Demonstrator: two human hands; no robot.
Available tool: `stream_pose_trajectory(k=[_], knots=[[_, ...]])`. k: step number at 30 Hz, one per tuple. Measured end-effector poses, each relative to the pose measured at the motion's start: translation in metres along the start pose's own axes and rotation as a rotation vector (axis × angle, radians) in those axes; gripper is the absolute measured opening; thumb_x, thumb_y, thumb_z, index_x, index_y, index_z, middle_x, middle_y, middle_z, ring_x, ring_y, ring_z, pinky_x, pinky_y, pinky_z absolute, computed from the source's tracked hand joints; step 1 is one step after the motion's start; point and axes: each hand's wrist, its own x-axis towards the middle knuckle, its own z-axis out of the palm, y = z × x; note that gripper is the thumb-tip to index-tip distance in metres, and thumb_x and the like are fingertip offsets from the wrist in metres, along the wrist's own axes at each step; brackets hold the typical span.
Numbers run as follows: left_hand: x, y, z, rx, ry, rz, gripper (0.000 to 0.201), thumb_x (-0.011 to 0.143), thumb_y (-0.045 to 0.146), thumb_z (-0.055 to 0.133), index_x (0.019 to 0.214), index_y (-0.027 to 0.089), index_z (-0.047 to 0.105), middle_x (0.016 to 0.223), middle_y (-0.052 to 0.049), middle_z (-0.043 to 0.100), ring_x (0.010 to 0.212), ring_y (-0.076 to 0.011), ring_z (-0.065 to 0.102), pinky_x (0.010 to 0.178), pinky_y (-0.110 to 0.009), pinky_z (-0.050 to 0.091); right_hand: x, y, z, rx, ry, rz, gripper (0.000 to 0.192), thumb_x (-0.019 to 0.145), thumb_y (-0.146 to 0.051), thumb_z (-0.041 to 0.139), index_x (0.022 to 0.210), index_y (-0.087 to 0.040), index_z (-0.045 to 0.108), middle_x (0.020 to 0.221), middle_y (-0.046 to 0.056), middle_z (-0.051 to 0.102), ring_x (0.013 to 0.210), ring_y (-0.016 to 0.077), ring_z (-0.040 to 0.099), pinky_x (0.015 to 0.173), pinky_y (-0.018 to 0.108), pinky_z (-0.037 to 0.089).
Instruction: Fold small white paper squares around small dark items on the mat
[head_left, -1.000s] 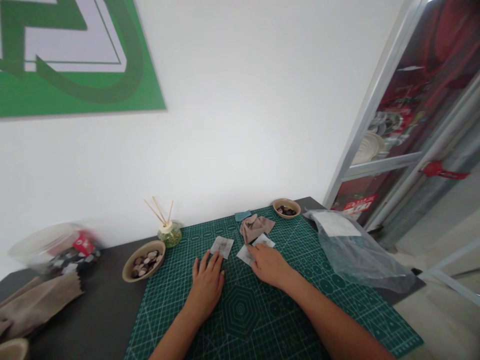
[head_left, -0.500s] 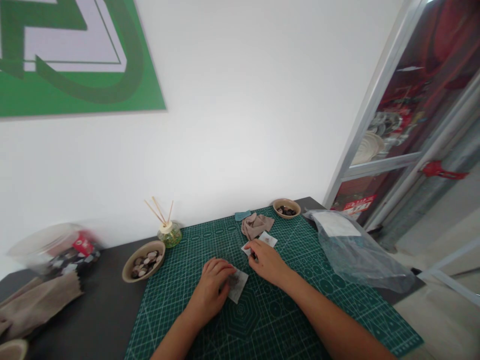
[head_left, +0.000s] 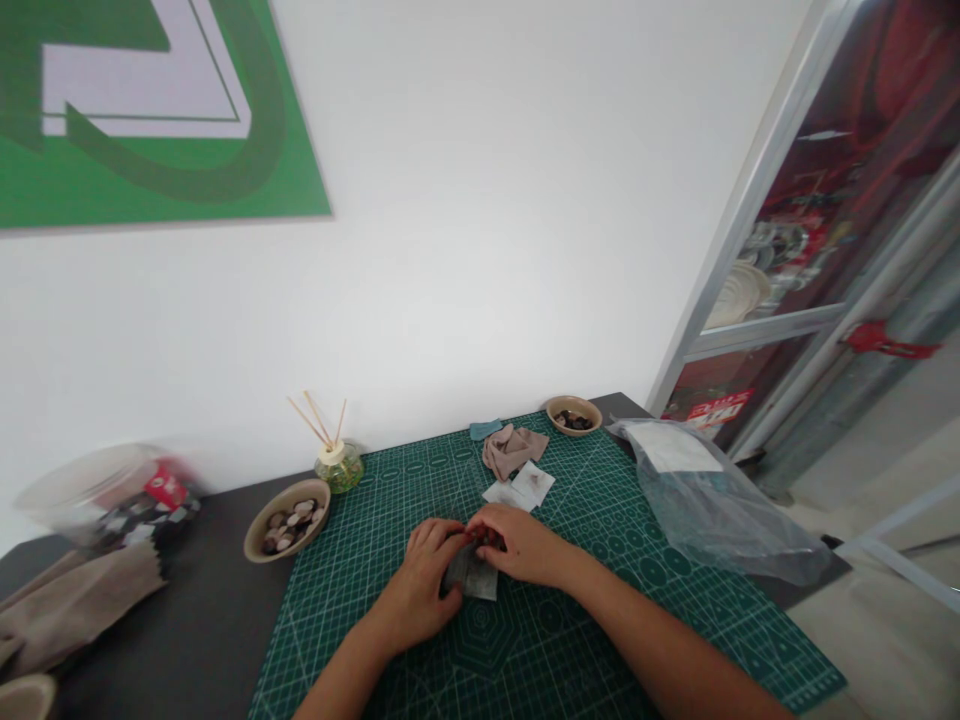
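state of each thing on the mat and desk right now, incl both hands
left hand: curled over the small grey pouch, pinning it to the cutting mat
right hand: fingertips pinching something small and dark red at the pouch's top
spare pouches: lying flat, untouched
beige cloth: crumpled
left bowl: holds pale pieces
far bowl: holds dark pieces
plastic bag: lying slack
reed diffuser: upright

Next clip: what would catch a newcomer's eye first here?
Both hands meet mid-mat: the left hand and right hand pinch a small grey pouch with something dark red at the fingertips, on the green cutting mat. Behind them lie more pouches and a beige cloth. A bowl of buttons sits left, a plastic bag right.
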Motion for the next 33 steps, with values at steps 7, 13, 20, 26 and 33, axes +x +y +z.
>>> stream_pose_trajectory(k=[7,13,20,26,33], knots=[[-0.001,-0.003,0.003,0.013,-0.001,-0.033,0.064,0.061,0.004,0.049,0.123,0.020,0.049,0.121,-0.008,0.050,0.117,-0.0268,0.040,0.105,-0.049,0.028,0.001,0.007,-0.002,-0.191,0.107,-0.029,0.018,0.079,-0.012,0.060,0.097,-0.015,0.060,0.097,0.007,0.058,0.096,0.0205,0.052,0.087,0.034,0.043],[0.000,-0.003,0.007,0.021,0.006,-0.061,0.063,0.063,0.006,0.050,0.124,0.022,0.047,0.122,-0.007,0.049,0.117,-0.0273,0.039,0.104,-0.049,0.030,0.001,0.004,0.002,-0.236,0.048,-0.084,0.015,0.082,-0.018,0.061,0.096,-0.014,0.061,0.094,0.007,0.057,0.093,0.0204,0.051,0.083,0.032,0.044],[-0.001,-0.003,0.006,0.032,0.013,-0.053,0.058,0.066,0.008,0.054,0.121,0.022,0.050,0.121,-0.008,0.049,0.117,-0.0282,0.040,0.103,-0.050,0.031,0.001,0.003,0.002,-0.261,0.021,-0.093,0.010,0.083,-0.019,0.059,0.092,-0.014,0.062,0.092,0.007,0.056,0.091,0.0199,0.051,0.081,0.032,0.043],[-0.001,-0.005,0.008,0.029,0.020,-0.058,0.056,0.069,0.015,0.065,0.122,0.025,0.050,0.119,-0.007,0.049,0.114,-0.0285,0.043,0.101,-0.049,0.033,0.001,0.001,0.004,-0.268,0.028,-0.097,0.013,0.083,-0.020,0.058,0.094,-0.014,0.062,0.094,0.008,0.057,0.092,0.0204,0.051,0.081,0.032,0.043],[-0.002,-0.010,0.013,0.032,0.052,-0.063,0.051,0.069,0.018,0.069,0.117,0.023,0.053,0.118,-0.007,0.049,0.114,-0.0286,0.043,0.100,-0.048,0.034,0.000,0.000,-0.002,-0.262,0.017,-0.082,0.009,0.082,-0.016,0.058,0.090,-0.015,0.062,0.092,0.006,0.057,0.091,0.0196,0.052,0.081,0.031,0.042]])
